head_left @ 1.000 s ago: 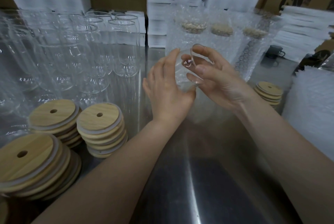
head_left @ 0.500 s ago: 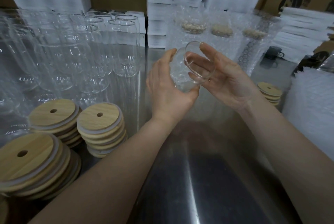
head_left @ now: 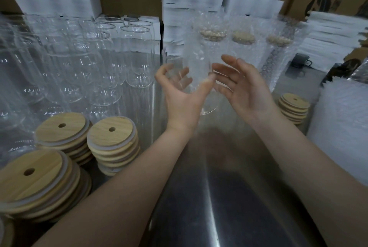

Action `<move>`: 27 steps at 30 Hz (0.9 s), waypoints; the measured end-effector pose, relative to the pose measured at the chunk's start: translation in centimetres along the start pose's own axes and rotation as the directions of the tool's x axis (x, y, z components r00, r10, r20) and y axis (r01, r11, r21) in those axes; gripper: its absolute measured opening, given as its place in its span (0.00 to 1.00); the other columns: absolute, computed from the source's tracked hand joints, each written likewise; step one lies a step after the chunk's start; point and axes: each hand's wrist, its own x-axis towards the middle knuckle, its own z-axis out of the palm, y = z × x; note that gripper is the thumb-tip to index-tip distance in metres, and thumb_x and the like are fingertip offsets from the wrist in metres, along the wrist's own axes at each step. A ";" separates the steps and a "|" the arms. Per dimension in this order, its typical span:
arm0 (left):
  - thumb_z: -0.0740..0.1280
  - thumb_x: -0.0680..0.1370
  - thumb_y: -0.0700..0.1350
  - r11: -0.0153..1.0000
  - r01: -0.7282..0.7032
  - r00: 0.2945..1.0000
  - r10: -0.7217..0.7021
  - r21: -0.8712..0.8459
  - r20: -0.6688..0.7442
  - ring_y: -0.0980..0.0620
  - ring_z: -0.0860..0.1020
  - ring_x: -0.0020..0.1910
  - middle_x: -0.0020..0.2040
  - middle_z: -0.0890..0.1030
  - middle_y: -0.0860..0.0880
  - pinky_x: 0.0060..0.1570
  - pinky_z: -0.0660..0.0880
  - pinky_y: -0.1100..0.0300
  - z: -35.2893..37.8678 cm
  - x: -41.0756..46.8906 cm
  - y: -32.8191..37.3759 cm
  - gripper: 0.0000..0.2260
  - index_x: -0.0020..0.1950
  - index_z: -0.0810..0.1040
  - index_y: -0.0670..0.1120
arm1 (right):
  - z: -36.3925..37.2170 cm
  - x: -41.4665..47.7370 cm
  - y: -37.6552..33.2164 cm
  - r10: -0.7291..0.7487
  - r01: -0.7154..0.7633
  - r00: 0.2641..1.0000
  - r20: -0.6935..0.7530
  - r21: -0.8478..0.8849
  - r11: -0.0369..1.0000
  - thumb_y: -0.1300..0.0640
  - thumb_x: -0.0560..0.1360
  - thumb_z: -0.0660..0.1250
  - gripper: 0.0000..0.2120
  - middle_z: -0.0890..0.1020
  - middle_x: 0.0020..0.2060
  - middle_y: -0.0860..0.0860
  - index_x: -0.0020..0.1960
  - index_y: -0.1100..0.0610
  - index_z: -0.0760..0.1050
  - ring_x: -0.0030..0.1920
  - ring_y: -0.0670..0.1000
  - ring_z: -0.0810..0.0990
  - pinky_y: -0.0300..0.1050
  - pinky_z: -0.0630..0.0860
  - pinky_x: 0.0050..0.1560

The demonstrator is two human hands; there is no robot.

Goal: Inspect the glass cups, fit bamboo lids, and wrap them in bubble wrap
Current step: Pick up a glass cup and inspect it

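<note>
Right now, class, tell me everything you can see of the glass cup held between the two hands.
The glass cup is clear, smooth, lidless and motion-blurred, held in the air above the steel table. The left hand grips it, fingers showing through the glass, thumb on its near side. One rounded end shows below the thumb. The right hand is open beside it; contact is unclear.

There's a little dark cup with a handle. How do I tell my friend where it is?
Start at the shiny metal table and look to its far side, where three bubble-wrapped cups stand in a row. Just right of them sits the mug. It is the only dark cup with a handle; the others are clear glass.
</note>
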 end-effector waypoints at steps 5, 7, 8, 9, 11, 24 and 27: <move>0.67 0.77 0.57 0.890 0.310 0.944 -0.330 -0.335 -0.002 0.45 0.84 0.51 0.60 0.80 0.44 0.53 0.79 0.41 -0.1 0.8 0.4 0.17 0.62 0.72 0.51 | -0.2 -0.3 1.1 -0.060 0.064 0.998 0.024 -0.330 0.942 0.56 0.75 0.66 0.09 0.86 0.51 0.52 0.53 0.54 0.80 0.57 0.53 0.82 0.51 0.74 0.60; 0.62 0.77 0.63 0.833 0.378 0.921 -0.384 -0.403 0.069 0.44 0.84 0.50 0.60 0.80 0.42 0.52 0.79 0.39 -0.3 1.0 0.4 0.15 0.58 0.72 0.56 | 0.3 -0.6 1.1 -0.078 0.105 0.993 0.089 -0.364 0.926 0.55 0.73 0.66 0.11 0.85 0.53 0.53 0.54 0.52 0.80 0.58 0.52 0.81 0.52 0.75 0.61; 0.61 0.76 0.65 0.799 0.408 0.908 -0.408 -0.442 0.101 0.43 0.84 0.50 0.60 0.80 0.41 0.48 0.82 0.42 -0.5 1.2 0.5 0.18 0.60 0.71 0.57 | 0.6 -0.8 1.0 -0.098 0.139 0.987 0.130 -0.360 0.923 0.56 0.73 0.67 0.12 0.84 0.54 0.53 0.56 0.52 0.79 0.58 0.51 0.81 0.50 0.76 0.60; 0.61 0.75 0.67 0.762 0.433 0.894 -0.432 -0.480 0.121 0.43 0.85 0.50 0.60 0.80 0.40 0.42 0.83 0.47 -0.6 1.4 0.5 0.22 0.64 0.69 0.56 | 0.9 -0.9 0.9 -0.121 0.175 0.979 0.165 -0.367 0.914 0.57 0.72 0.68 0.14 0.83 0.56 0.54 0.57 0.51 0.78 0.58 0.49 0.81 0.45 0.77 0.58; 0.59 0.75 0.70 0.698 0.481 0.868 -0.466 -0.530 0.172 0.43 0.85 0.48 0.57 0.82 0.40 0.39 0.83 0.50 -0.8 1.6 0.4 0.27 0.66 0.71 0.53 | 1.4 -1.2 0.7 -0.149 0.236 0.964 0.221 -0.441 0.866 0.59 0.68 0.72 0.21 0.80 0.60 0.56 0.59 0.48 0.76 0.60 0.47 0.80 0.43 0.76 0.59; 0.66 0.72 0.67 0.579 0.613 0.790 -0.462 -0.537 0.403 0.42 0.83 0.52 0.51 0.82 0.41 0.50 0.80 0.48 -1.6 1.7 -0.1 0.30 0.63 0.79 0.45 | 2.3 -2.1 1.6 -0.318 0.476 0.876 0.362 -0.753 0.455 0.48 0.62 0.79 0.37 0.71 0.64 0.48 0.66 0.45 0.66 0.64 0.46 0.72 0.42 0.73 0.62; 0.69 0.71 0.65 0.591 0.596 0.801 -0.485 -0.544 0.350 0.43 0.84 0.47 0.51 0.79 0.42 0.49 0.79 0.48 -1.5 1.6 -0.2 0.30 0.67 0.74 0.48 | 2.5 -2.3 1.7 -0.300 0.432 0.896 0.327 -0.797 0.421 0.42 0.60 0.78 0.38 0.71 0.67 0.45 0.66 0.46 0.67 0.62 0.44 0.74 0.42 0.75 0.59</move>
